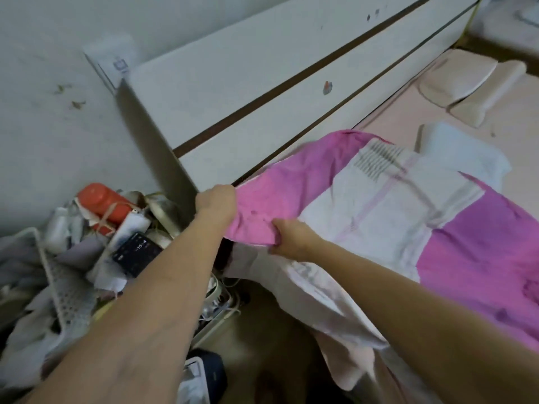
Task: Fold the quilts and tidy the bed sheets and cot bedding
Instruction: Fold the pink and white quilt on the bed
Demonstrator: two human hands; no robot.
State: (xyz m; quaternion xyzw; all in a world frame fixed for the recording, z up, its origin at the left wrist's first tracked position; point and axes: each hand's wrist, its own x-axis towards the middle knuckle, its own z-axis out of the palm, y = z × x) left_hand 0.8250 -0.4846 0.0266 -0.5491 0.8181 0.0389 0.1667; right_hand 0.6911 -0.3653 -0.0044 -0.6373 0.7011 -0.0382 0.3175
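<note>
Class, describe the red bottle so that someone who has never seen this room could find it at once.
Start at the white headboard and go to its left end, where a cluttered pile lies by the wall. The red bottle lies on its side on top of the pile, above a dark phone. It is the only bright red thing there.

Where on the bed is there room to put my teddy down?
Bare pink sheet lies between the headboard, the pillows and the quilt. The bedside heap around the red bottle is crowded.
</note>
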